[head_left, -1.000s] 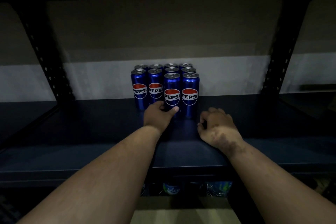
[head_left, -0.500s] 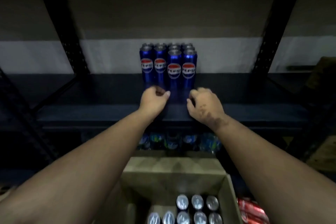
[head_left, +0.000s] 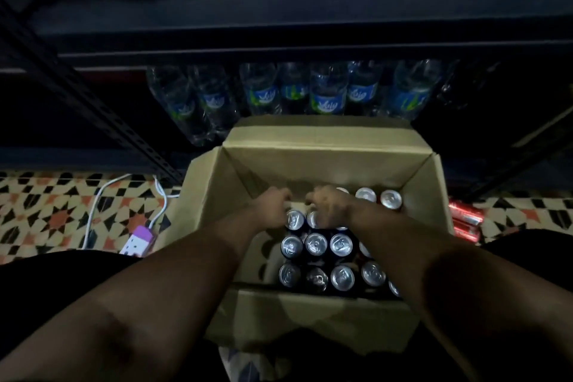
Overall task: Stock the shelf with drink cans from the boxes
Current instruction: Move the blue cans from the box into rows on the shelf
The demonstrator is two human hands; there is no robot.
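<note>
- Both hands down in cardboard box (head_left: 325, 161): left hand (head_left: 274, 205) & right hand (head_left: 328, 206) side by side, fingers curled over far-row cans; actual grip can't be told.
- Cans (head_left: 316, 243) upright in box, on floor below shelf (head_left: 279, 49).
- Water bottles (head_left: 328, 93) behind box.

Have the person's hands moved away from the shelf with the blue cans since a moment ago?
Yes. Both hands, left hand and right hand, have dropped from the dark shelf edge down into the open cardboard box, among the silver-topped cans.

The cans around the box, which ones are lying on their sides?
The red cans on the floor right of the cardboard box lie sideways; those inside the box stand upright, silver tops showing.
</note>
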